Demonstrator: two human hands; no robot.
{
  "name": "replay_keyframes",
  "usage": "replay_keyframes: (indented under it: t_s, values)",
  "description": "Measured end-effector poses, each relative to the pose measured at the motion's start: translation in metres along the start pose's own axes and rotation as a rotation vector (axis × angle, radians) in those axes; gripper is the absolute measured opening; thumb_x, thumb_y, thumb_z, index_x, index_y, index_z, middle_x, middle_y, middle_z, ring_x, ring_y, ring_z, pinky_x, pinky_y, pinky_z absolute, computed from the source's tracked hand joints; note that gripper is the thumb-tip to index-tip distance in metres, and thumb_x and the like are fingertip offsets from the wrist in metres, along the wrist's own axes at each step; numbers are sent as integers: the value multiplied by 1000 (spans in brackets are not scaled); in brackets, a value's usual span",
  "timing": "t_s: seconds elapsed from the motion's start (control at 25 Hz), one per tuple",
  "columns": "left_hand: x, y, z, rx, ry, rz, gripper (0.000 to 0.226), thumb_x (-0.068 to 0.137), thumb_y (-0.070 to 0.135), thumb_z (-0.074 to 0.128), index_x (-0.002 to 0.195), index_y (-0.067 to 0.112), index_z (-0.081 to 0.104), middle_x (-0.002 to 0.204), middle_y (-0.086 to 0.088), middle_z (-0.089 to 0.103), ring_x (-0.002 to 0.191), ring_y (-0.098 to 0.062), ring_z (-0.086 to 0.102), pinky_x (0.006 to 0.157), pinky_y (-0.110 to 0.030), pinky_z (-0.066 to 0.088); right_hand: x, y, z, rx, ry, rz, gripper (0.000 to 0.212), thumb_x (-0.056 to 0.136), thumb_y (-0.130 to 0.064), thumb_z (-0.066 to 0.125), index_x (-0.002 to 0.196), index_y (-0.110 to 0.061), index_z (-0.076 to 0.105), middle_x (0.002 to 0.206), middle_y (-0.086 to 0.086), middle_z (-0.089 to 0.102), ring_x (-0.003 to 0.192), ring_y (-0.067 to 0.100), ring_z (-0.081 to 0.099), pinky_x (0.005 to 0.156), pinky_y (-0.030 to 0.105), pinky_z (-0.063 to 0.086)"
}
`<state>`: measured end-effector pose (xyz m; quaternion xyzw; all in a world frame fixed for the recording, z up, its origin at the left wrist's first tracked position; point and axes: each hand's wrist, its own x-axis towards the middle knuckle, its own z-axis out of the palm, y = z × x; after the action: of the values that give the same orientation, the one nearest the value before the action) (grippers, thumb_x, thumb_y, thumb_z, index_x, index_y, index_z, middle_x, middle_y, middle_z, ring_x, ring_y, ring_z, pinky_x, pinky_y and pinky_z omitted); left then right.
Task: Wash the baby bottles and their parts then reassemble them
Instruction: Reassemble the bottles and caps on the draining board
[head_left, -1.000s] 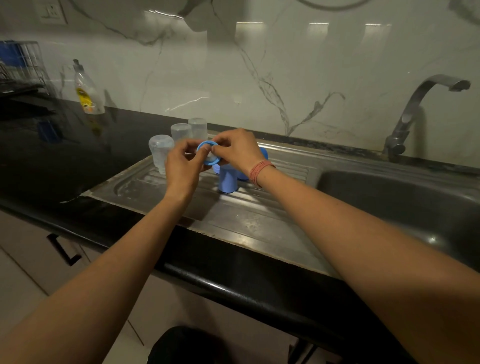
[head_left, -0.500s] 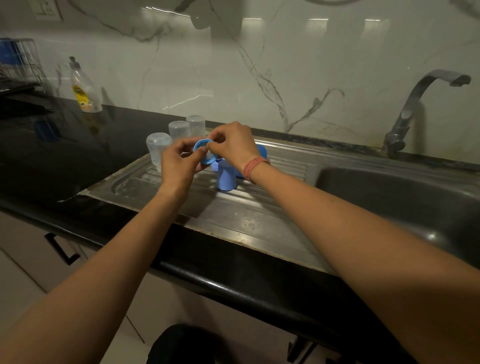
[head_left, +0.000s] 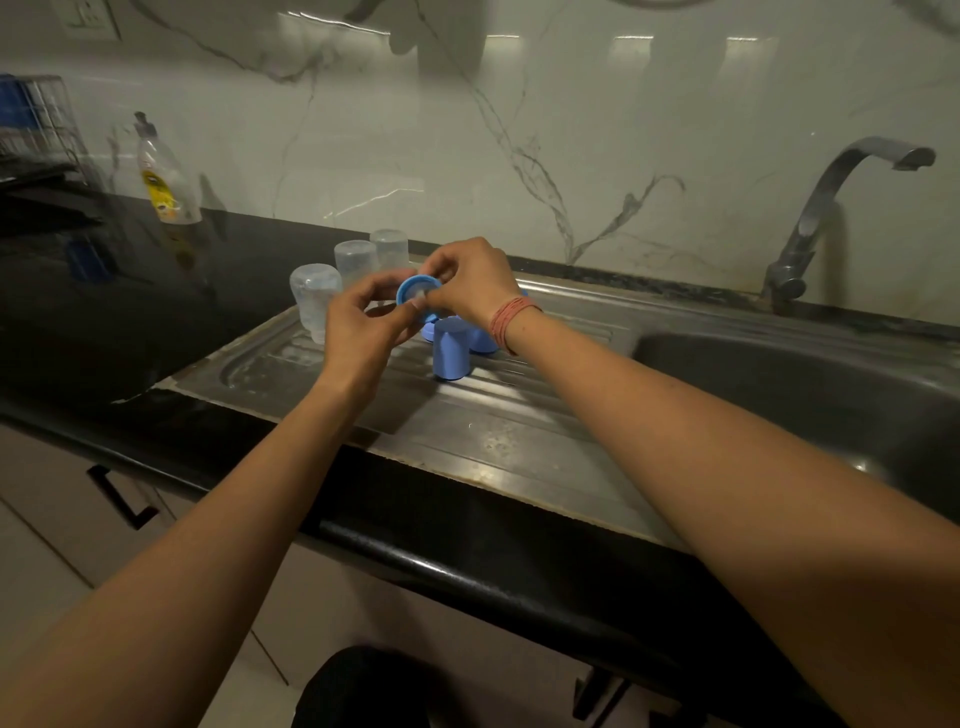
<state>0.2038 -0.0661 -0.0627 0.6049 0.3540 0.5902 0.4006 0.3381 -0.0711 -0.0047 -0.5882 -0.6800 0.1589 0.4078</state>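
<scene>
Both hands meet above the steel drainboard (head_left: 498, 415). My left hand (head_left: 363, 327) holds a blue bottle ring (head_left: 410, 291) by its rim, and my right hand (head_left: 467, 280) pinches a clear teat at the ring's middle. Three clear bottle bodies stand upside down at the drainboard's far left: one (head_left: 314, 301) nearest, a second (head_left: 353, 260) and a third (head_left: 389, 247) behind. A blue cap (head_left: 451, 348) stands upside down just below my hands, with more blue parts (head_left: 480, 340) behind it, partly hidden by my right wrist.
The sink basin (head_left: 810, 384) lies to the right, with a steel tap (head_left: 831, 208) behind it. A dish soap bottle (head_left: 166, 182) stands on the black counter (head_left: 104, 291) at the back left, beside a wire rack (head_left: 36, 124). The counter's front edge (head_left: 467, 561) runs below my forearms.
My hands have stayed above the drainboard, working the blue ring and teat between them. The ring has tilted slightly and my right fingers have shifted onto its middle.
</scene>
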Motion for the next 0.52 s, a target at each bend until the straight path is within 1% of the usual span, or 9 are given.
replay_keyframes:
  t_s: [0.08,0.12,0.2,0.24,0.32,0.36,0.4,0.48,0.52]
  values:
    - [0,-1,-1,-1,44,-13,24,87,6,72,111,13,69,105,-5,68,95,-19,72,79,-29,60,-1,1,2,-59,-5,-56,23,73,-18,83,92,-13,71,87,1,69,77,11,63,64,13,49]
    - [2,-1,-3,-15,55,-29,24,88,5,70,111,12,68,105,-5,69,96,-20,71,80,-29,60,-1,1,1,-70,-27,-80,26,75,-21,82,96,-13,71,92,1,70,82,11,63,67,13,49]
    - [5,-2,-7,-146,34,-102,27,92,3,65,119,9,65,104,-6,70,92,-18,72,84,-30,58,1,1,-6,-19,-130,-91,30,80,-27,77,106,-15,70,105,-1,70,97,11,63,82,20,51]
    - [6,-1,-8,-248,17,-148,31,94,2,62,124,8,62,101,-6,70,87,-16,73,86,-30,57,2,2,-11,35,-202,-89,30,83,-28,74,110,-16,68,111,-1,69,104,12,62,89,24,51]
    - [7,1,-8,-384,-16,-208,37,97,-3,53,130,13,57,106,-5,69,88,-13,72,87,-27,56,3,1,-18,120,-325,-95,26,89,-17,67,115,-14,66,115,3,68,107,13,62,90,25,52]
    - [7,3,-6,-388,-39,-218,39,99,-3,49,132,17,56,113,-4,67,94,-14,72,85,-25,56,4,2,-19,100,-317,-118,26,88,-10,67,113,-12,66,112,5,69,103,13,63,88,22,52]
    - [6,4,-4,-365,-65,-218,41,100,-2,46,134,19,54,117,-3,66,98,-13,71,83,-24,55,5,3,-19,30,-257,-152,25,85,-7,69,109,-10,68,107,5,70,97,12,64,86,18,51]
    - [5,4,-2,-331,-105,-215,37,103,9,41,137,18,53,118,-2,66,96,-10,69,82,-23,54,5,2,-17,-158,-125,-231,19,80,-8,73,98,-8,72,97,4,72,87,11,64,79,13,49]
    - [5,4,0,-335,-126,-213,35,104,17,40,137,15,54,118,-2,66,95,-10,68,83,-24,54,6,1,-15,-244,-94,-270,15,80,-10,72,94,-8,72,94,4,72,84,13,64,77,15,48]
